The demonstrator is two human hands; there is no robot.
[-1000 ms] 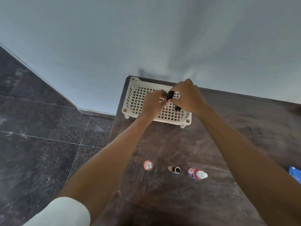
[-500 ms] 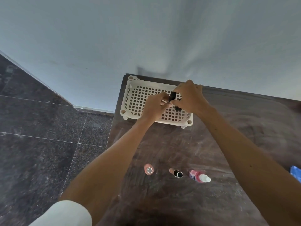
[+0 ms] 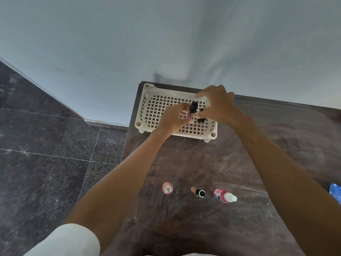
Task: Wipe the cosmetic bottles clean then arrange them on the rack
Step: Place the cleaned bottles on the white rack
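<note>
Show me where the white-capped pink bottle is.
In the head view, the pink bottle sits on the table, rightmost of three, right of the black-capped tube.

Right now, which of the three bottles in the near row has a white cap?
The pink bottle at the right end; the middle bottle has a black cap, the left bottle a silvery top.
</note>
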